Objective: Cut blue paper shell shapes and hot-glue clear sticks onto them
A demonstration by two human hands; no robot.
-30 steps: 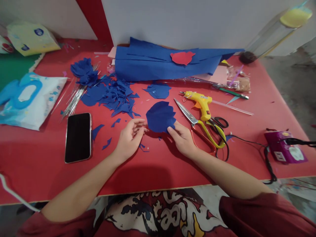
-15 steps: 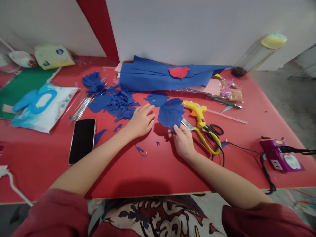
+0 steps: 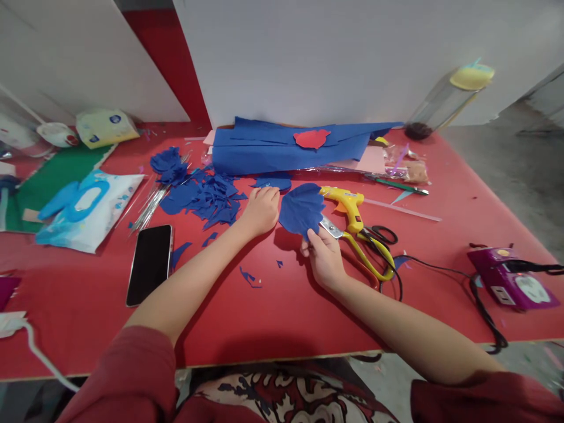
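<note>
My right hand (image 3: 325, 255) pinches the lower end of a rounded blue petal (image 3: 302, 210), thin like felt or crepe paper, with a wavy, scalloped upper edge. To its left, my left hand (image 3: 262, 211) has its fingers curled down at the front edge of another blue piece (image 3: 272, 179) lying on the table; its fingertips are partly hidden. Just right of the held petal are scissors (image 3: 363, 252) with yellow and red handles and a yellow glue gun (image 3: 348, 205). A heap of blue cut pieces (image 3: 214, 197) lies left of my left hand.
A black phone (image 3: 150, 265), a wipes pack (image 3: 88, 205) and thin metallic stems (image 3: 152, 205) are on the left of the red table (image 3: 238, 329). Folded blue sheets (image 3: 282, 154) lie along the wall. A purple power box (image 3: 513, 279) with black cords sits at right.
My left hand has moved forward onto the flat blue piece, and its spread fingers have curled in. My right hand keeps holding the petal nearly still. The camera view has shifted slightly.
</note>
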